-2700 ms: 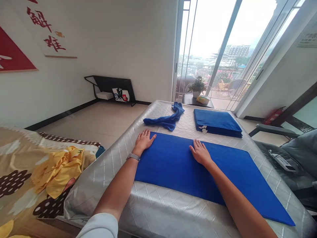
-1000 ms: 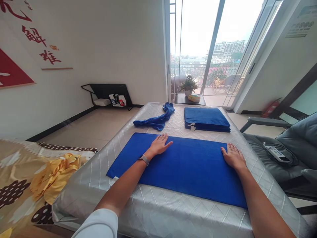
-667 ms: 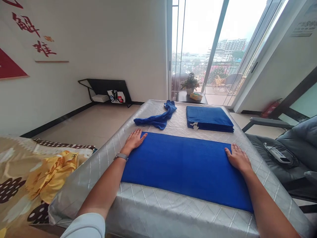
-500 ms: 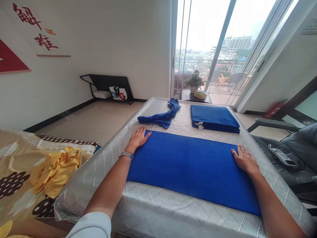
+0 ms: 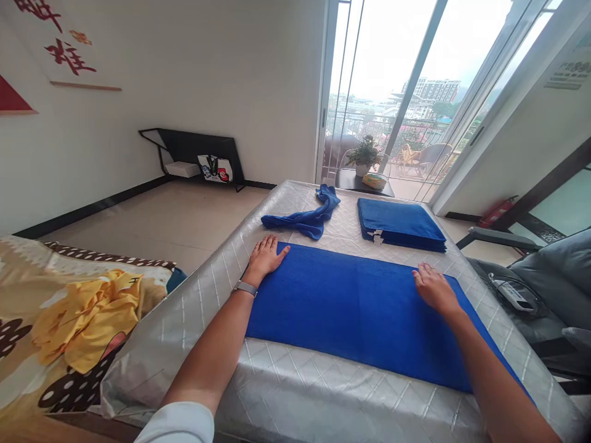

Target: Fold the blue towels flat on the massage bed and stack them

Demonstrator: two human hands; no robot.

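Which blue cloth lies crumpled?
The far left cloth: it is bunched and twisted. The near cloth, with the left hand at its corner, lies flat; the pile at far right is squarely stacked.

so the room's got plain pale walls [image 5: 240,80] with black skirting [image 5: 92,206] and a beige floor [image 5: 152,215]. big sliding glass door [image 5: 383,67] at the back, loads of hazy daylight, and a balcony [image 5: 406,187] outside with a wicker chair [image 5: 436,160]. there's a little dark table [image 5: 351,181] by the glass, a dark grey armchair [image 5: 549,277] on the right, and a scroll with red characters [image 5: 69,58] up on the left wall.
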